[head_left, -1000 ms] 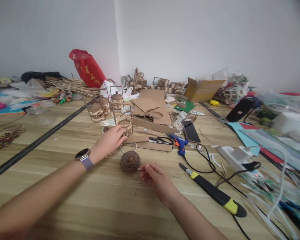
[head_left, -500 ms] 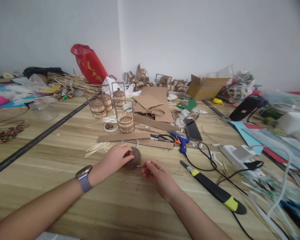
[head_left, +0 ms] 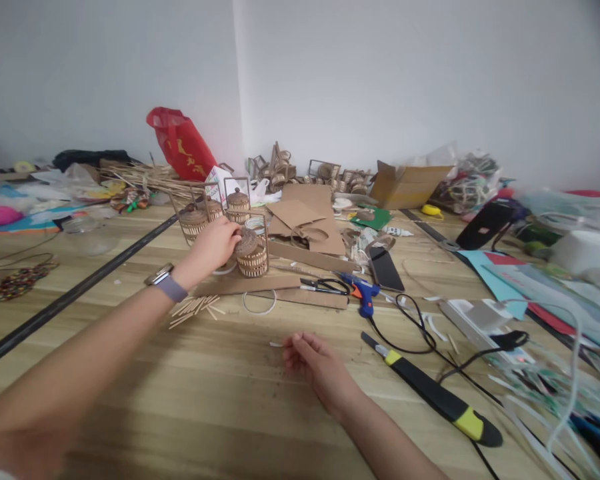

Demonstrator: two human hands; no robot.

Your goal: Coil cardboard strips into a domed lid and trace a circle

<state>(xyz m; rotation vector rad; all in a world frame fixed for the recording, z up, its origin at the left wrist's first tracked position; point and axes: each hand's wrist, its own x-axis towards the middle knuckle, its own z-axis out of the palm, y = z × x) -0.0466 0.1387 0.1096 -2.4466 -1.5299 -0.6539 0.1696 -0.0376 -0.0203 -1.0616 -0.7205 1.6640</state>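
My left hand (head_left: pixel 211 244), with a watch on the wrist, reaches forward and grips a round brown cardboard lid (head_left: pixel 247 241), holding it tilted on top of a small slatted basket (head_left: pixel 253 261) inside a thin square frame. My right hand (head_left: pixel 314 363) rests on the wooden table (head_left: pixel 220 407) nearer to me, fingers loosely curled, with nothing visible in them. A tiny white scrap lies just left of its fingertips. Two similar lidded baskets (head_left: pixel 194 223) stand just behind the left hand.
Loose wooden sticks (head_left: pixel 193 310) and a white ring (head_left: pixel 259 304) lie before the basket. Scissors (head_left: pixel 325 286), a blue glue gun (head_left: pixel 363 292), a phone (head_left: pixel 384 268), a black-and-yellow knife (head_left: pixel 433 390) and cables sit to the right. Cardboard pieces, a red bag (head_left: pixel 183 145) and clutter line the back.
My left hand picked the round lid up from the table in front of me and carried it forward onto the small basket. The right hand stayed where it was.
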